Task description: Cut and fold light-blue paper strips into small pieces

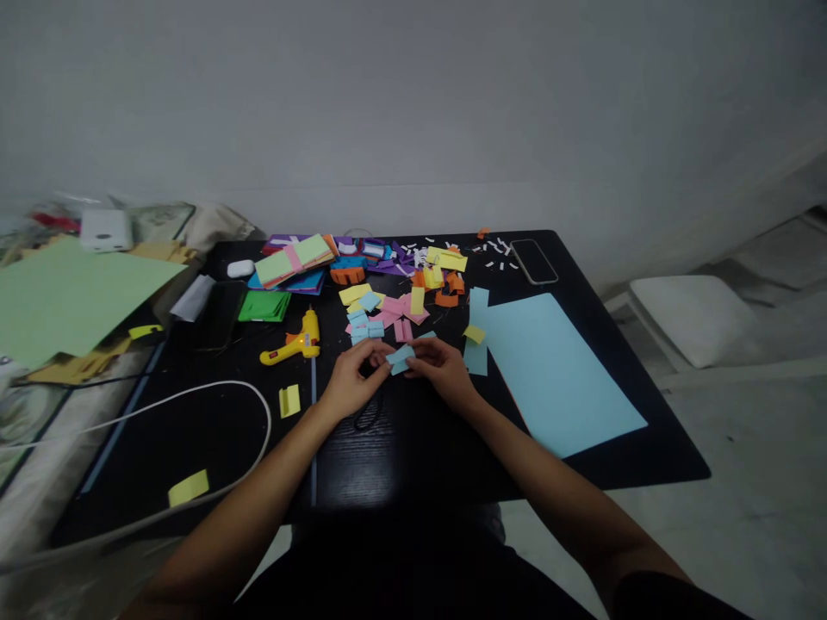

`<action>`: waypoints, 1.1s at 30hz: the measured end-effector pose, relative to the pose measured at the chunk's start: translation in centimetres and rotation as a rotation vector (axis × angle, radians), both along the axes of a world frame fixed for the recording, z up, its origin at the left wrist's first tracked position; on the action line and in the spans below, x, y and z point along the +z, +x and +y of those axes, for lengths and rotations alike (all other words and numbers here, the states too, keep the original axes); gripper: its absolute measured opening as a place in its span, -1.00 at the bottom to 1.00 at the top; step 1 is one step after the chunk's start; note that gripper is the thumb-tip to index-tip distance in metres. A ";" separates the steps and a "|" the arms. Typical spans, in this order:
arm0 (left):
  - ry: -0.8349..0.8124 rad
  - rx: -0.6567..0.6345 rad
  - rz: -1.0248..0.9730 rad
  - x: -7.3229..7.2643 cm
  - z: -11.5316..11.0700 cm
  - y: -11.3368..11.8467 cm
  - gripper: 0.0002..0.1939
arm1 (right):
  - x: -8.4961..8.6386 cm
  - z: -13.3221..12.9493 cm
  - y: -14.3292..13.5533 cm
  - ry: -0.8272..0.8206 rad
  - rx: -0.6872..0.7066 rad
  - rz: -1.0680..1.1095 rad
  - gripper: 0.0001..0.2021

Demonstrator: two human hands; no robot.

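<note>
A small light blue piece of paper (401, 358) is held between both hands above the dark table. My left hand (354, 375) pinches its left end with thumb and fingers. At its right end, my right hand (442, 367) grips it with the thumb in front. Just beyond the hands lie folded light blue paper pieces (367, 328) and pink paper pieces (404, 330). A light blue strip with a yellow scrap (474, 333) on it is to the right of my right hand. The fingers partly cover the held paper's ends.
A yellow glue gun (302, 338) lies left of my hands, near a white cable (258, 396). Large light blue sheets (559, 370) cover the right side. A phone (533, 262), stacked coloured paper (297, 261) and white scraps (497, 247) lie at the back.
</note>
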State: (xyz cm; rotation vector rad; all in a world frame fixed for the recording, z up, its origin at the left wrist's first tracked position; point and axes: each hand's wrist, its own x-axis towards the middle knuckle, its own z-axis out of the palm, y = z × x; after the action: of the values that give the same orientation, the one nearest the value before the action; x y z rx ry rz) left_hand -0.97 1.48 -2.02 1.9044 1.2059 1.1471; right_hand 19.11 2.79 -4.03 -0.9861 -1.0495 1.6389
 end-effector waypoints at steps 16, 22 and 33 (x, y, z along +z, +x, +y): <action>0.292 0.014 0.161 0.1 -0.3 -0.1 -0.87 | 0.5 -0.7 -0.5 0.095 -0.011 -0.122 -0.73; 0.268 -0.064 0.203 0.4 -0.4 0.1 -0.91 | 0.4 -0.8 -0.5 0.142 -0.019 -0.191 -0.82; 0.228 -0.098 0.216 0.3 -0.5 0.2 -0.89 | 0.3 -1.2 -0.5 0.222 -0.048 -0.297 -0.85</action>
State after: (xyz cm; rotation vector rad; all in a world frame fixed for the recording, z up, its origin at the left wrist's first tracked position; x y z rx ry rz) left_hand -0.78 1.02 -1.71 2.2818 1.1171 1.0865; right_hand 18.64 1.60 -3.73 -1.1159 -1.3635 1.3280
